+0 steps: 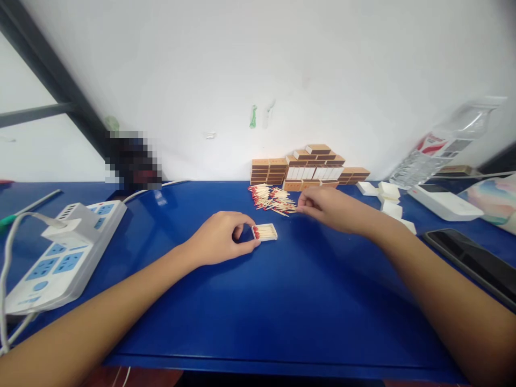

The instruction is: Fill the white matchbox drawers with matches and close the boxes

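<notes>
A small white matchbox tray (274, 237) lies on the blue table, partly filled with red-tipped matches (264, 231). My left hand (221, 239) grips the tray's left end between thumb and forefinger. Behind it is a loose pile of matches (270, 199), heads pointing in various directions. At the right edge of that pile, my right hand (322, 207) has its fingers pinched together. What is between those fingertips, if anything, is too small to make out.
Stacked matchboxes (314, 166) stand against the wall behind the pile. To the right are white empty trays (390, 199), a white device (443, 202), a phone (471, 258) and a tilted plastic bottle (443, 142). A power strip (68, 263) with cables occupies the left.
</notes>
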A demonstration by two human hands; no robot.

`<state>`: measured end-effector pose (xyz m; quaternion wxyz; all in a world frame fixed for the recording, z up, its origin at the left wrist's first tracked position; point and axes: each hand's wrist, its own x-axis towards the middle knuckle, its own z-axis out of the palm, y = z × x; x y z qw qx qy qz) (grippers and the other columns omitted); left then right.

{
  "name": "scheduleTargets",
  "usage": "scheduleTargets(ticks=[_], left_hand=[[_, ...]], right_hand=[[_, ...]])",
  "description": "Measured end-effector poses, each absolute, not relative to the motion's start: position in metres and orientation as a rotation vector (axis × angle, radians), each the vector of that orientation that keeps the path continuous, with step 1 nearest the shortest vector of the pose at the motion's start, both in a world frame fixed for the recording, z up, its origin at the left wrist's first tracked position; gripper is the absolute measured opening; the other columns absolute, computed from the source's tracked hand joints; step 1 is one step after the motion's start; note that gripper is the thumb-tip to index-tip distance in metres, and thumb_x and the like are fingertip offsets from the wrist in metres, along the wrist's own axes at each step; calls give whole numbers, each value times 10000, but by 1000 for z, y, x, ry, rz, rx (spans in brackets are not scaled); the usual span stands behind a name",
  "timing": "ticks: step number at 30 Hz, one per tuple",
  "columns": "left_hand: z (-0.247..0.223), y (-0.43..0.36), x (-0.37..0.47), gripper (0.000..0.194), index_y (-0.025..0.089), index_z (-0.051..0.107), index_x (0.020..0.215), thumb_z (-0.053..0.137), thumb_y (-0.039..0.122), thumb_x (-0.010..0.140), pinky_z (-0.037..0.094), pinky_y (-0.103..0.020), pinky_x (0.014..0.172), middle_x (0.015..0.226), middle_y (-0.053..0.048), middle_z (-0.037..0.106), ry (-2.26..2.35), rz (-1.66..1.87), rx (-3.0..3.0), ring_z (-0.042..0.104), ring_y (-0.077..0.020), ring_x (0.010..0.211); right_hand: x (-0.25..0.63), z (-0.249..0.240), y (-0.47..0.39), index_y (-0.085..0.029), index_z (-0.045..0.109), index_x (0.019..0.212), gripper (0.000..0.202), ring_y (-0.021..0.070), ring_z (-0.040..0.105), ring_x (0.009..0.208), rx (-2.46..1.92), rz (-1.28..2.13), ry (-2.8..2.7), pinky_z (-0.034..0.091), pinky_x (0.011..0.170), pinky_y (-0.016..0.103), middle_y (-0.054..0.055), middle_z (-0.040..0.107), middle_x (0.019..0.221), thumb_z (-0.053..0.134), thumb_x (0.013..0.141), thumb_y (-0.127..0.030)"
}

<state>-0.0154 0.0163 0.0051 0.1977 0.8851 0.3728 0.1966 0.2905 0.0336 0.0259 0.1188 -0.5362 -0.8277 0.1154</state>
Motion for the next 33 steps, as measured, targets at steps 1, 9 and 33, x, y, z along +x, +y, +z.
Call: scheduleTargets(ticks=[1,9,33], left_hand=[[5,17,-16,272,232,775,1099,729,398,888,335,-250,559,665,42,542,1050,558,2479,494,-112,584],[3,17,-15,290,232,753,1137,728,388,893,344,-261,583,701,42,560,1050,550,2503,495,-115,606],[4,14,-16,283,214,738,1154,723,341,901,383,-262,615,763,38,593,981,597,2601,518,-108,642]], right_hand=[[288,28,32,-207,597,862,232,192,576,714,-1543,348,-2408,388,637,311,70,691,845,538,988,-393],[248,28,4,-216,603,889,234,165,550,736,-1263,572,-2418,386,668,302,28,661,848,546,1035,-390],[256,21,12,-205,581,868,179,178,555,762,-1362,334,-2397,375,670,308,61,663,891,550,1016,-301]])
